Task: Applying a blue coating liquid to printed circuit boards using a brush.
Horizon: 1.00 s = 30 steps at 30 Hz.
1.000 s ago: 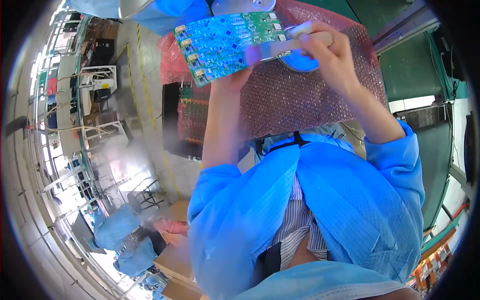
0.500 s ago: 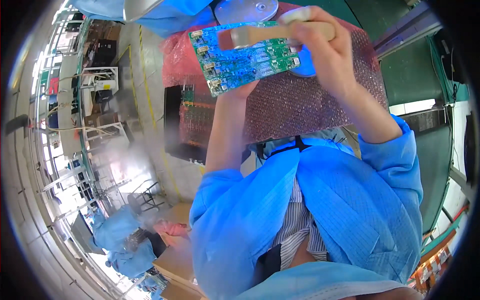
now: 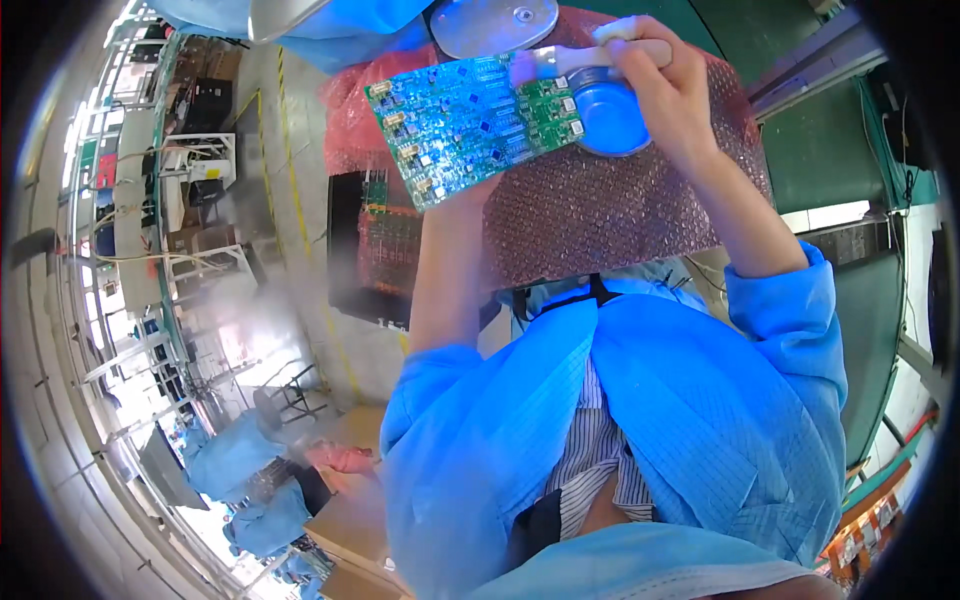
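Note:
My left hand (image 3: 478,192) supports a green circuit board (image 3: 480,125) from below; its fingers are mostly hidden behind the board. Blue light glows over most of the board, and white connectors line its left edge. A flat brush (image 3: 585,58) with a pale wooden handle is gripped in my right hand (image 3: 668,88). Its bristles are at the board's upper right part; whether they touch it I cannot tell. Just right of the board, below the brush handle, a round dish (image 3: 612,118) shows a blue-lit inside.
Red bubble wrap (image 3: 620,210) covers the work surface. A round metal plate (image 3: 490,28) lies beyond the board. A black tray (image 3: 345,250) holding more boards stands at the left. Other people in blue coats (image 3: 235,455) are at lower left, near cardboard boxes (image 3: 350,530).
The brush has moved right across the board, from its middle to its upper right part. The board has shifted slightly left and down, uncovering more of the dish.

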{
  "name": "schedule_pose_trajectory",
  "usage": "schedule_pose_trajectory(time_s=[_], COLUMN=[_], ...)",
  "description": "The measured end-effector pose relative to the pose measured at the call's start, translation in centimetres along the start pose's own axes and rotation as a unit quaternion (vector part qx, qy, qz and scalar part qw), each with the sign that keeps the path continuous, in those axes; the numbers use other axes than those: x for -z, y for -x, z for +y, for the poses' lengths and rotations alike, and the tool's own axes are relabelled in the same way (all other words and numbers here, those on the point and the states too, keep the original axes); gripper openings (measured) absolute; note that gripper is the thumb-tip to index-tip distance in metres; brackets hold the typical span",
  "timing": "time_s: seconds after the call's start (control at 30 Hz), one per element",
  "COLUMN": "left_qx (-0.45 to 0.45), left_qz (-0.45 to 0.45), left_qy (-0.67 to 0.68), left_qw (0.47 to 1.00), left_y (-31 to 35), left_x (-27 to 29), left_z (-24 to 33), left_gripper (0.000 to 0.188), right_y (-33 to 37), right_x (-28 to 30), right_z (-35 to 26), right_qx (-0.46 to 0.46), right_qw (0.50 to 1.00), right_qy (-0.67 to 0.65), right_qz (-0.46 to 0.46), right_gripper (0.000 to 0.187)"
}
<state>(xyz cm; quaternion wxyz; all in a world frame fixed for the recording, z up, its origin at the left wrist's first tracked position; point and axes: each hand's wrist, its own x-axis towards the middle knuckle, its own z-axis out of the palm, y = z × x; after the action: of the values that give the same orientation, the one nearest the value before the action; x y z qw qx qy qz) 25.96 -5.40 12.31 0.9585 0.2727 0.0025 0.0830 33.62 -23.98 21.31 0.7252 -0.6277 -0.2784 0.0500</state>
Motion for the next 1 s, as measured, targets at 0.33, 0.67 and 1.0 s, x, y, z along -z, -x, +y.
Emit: schedule_pose_trajectory(time_s=[0.33, 0.67, 1.0], left_qx=[0.011, -0.033, -0.068], left_qz=[0.01, -0.023, 0.064], left_qy=[0.011, -0.013, -0.011], left_qw=[1.0, 0.999, 0.996], left_y=[0.5, 0.5, 0.4], left_x=[0.5, 0.0, 0.9], left_z=[0.5, 1.7, 3.1], left_gripper=[0.038, 0.04, 0.036], right_y=[-0.5, 1.0, 1.5], right_x=[-0.5, -0.8, -1.0], right_z=[0.1, 1.1, 0.4], right_qx=[-0.051, 0.038, -0.03], right_qw=[0.995, 0.997, 0.999], right_qy=[-0.076, 0.063, 0.016], right_qz=[0.034, -0.029, 0.018], right_gripper=[0.011, 0.016, 0.019])
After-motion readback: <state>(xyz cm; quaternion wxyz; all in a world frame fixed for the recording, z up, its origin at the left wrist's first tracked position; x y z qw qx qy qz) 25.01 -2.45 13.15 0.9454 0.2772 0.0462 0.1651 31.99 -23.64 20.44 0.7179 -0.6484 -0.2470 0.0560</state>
